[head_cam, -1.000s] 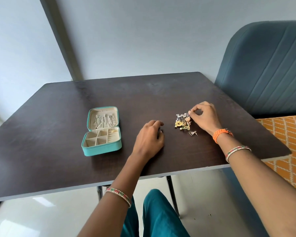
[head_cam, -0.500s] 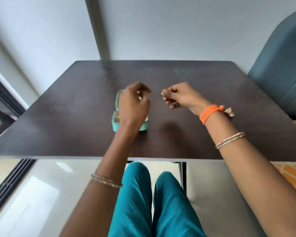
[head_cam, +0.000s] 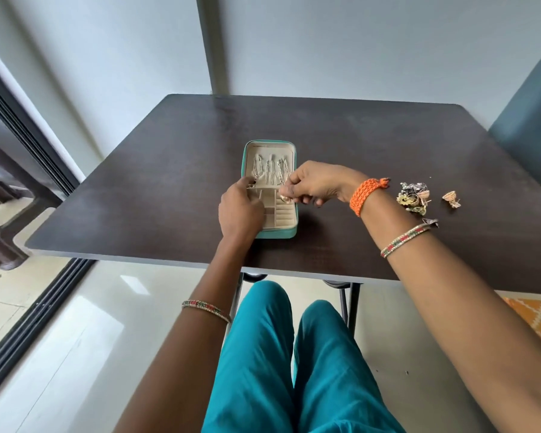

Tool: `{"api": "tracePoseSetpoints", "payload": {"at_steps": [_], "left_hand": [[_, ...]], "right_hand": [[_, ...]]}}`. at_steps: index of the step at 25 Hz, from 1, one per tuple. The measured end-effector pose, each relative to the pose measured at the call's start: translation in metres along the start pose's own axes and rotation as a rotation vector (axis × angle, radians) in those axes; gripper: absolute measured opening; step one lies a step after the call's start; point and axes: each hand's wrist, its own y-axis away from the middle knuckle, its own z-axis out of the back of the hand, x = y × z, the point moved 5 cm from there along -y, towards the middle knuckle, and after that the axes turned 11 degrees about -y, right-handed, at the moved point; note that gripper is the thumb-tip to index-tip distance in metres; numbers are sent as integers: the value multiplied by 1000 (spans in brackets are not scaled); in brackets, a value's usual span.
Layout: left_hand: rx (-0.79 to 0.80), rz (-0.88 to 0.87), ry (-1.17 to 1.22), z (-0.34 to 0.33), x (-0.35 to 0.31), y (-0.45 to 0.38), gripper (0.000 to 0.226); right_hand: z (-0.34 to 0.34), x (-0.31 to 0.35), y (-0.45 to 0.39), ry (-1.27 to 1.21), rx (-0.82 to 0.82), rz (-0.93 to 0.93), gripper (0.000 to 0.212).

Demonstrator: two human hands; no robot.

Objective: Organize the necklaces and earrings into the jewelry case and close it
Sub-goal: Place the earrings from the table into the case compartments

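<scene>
**Both hands over the open case**

On the dark counter (head_cam: 169, 182), the teal jewelry case (head_cam: 275, 234) is lying open, necklaces (head_cam: 269, 173) hanging in its lid. Over its tray, the right hand (head_cam: 319, 184) is pinching a small earring (head_cam: 284, 198) between thumb and fingers. Beside it, the left hand (head_cam: 241, 210) is curling partly closed; its hold cannot be told. Right of the case, loose earrings (head_cam: 414, 196) are sitting in a pile.

Matt dark wood-grain table (head_cam: 169, 189); teal leatherette jewelry case (head_cam: 277, 234) lined in soft beige cloth; shiny metal necklaces (head_cam: 269, 171); glossy floor (head_cam: 107, 307).
</scene>
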Motion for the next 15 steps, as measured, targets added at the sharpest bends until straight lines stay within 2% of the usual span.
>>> {"api": "tracePoseSetpoints", "payload": {"at_steps": [7, 12, 15], "left_hand": [[-17, 30, 115, 1, 5, 0, 43], [-21, 38, 146, 0, 7, 0, 47], [-31, 40, 150, 0, 7, 0, 47]], "right_hand": [[-2, 4, -3, 107, 138, -47, 18], [-5, 10, -4, 268, 253, 72, 24], [-6, 7, -7, 308, 260, 107, 26]]}}
